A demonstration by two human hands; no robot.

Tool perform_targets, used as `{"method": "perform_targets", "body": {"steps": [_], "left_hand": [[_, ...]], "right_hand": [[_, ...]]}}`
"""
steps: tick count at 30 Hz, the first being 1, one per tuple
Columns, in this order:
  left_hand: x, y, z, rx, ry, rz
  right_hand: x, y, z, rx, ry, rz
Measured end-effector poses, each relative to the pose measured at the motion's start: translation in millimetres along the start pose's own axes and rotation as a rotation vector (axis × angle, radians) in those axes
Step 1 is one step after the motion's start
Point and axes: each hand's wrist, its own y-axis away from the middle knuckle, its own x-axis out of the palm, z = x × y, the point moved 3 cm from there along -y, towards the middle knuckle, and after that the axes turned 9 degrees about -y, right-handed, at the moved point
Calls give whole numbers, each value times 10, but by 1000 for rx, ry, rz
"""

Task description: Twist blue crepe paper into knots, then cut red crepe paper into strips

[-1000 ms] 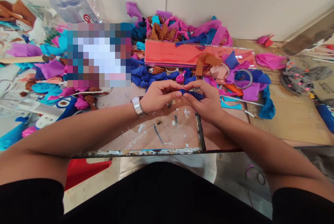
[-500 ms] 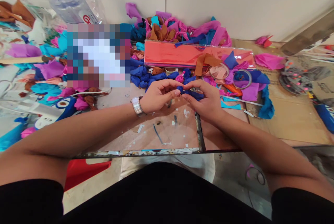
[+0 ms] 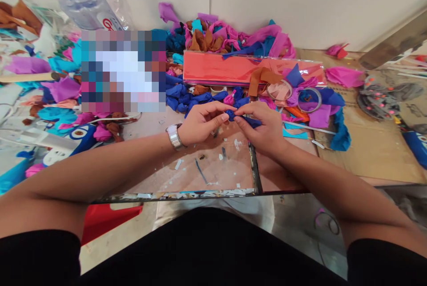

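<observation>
Between my hands is a small piece of dark blue crepe paper (image 3: 230, 114), bunched at its left end. My left hand (image 3: 202, 123), with a metal watch (image 3: 174, 137) on the wrist, pinches the bunched end between thumb and fingers. My right hand (image 3: 262, 128) is closed on the same blue paper, whose strip runs back under its fingers. The fingertips of both hands almost meet. Just beyond them lies a heap of twisted blue paper pieces (image 3: 200, 98), with a pink one (image 3: 229, 99) among them.
Behind the heap lies a long pack of red paper (image 3: 220, 69). Two tape rolls (image 3: 309, 100) rest on coloured scraps at right, near cardboard (image 3: 370, 152). A large bottle (image 3: 88, 8) and a white power strip (image 3: 46, 141) are at left. The table edge (image 3: 200, 195) is nearest me.
The fingers of my right hand have shifted slightly on the blue paper. My left hand keeps its pinch, and the view has moved a little.
</observation>
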Motion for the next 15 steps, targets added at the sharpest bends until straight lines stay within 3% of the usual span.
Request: {"method": "perform_targets", "body": {"steps": [8, 15], "left_hand": [[-16, 2, 15, 81, -113, 17], [-3, 10, 32, 71, -97, 34]], "right_hand": [[0, 3, 7, 43, -4, -10], [22, -14, 1, -31, -52, 84]]}}
